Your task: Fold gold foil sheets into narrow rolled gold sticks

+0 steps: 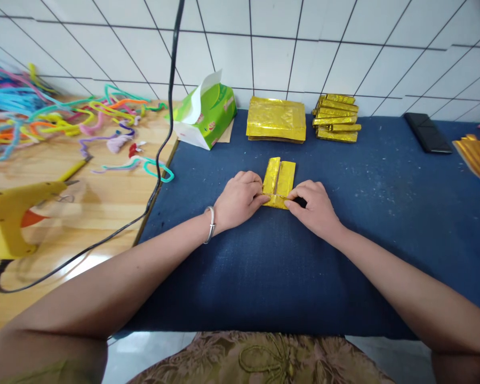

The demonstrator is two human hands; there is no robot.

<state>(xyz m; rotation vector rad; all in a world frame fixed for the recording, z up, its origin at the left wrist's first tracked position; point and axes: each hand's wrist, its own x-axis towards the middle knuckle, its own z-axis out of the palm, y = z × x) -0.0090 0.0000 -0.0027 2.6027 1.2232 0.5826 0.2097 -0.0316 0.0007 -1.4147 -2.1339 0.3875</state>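
Note:
A small gold foil sheet (286,178) lies on the dark blue cloth, its sides folded inward to a narrow gap down the middle. Its near edge is turned up into a crosswise fold. My left hand (242,198) pinches the left end of that fold, thumb and fingers together; a silver bangle is on the wrist. At the right end, my right hand (314,207) pinches the same fold between thumb and fingers. Behind the sheet sit a stack of flat gold sheets (276,118) and a pile of narrow folded gold strips (336,118).
Left, on the wooden surface (116,200), lie a yellow glue gun (12,213) and colourful pipe cleaners (84,117). A black cable (170,106) crosses near my left arm. A green tissue pack (210,114), black phone (427,133) and more gold strips (477,160) sit on the blue cloth (384,213).

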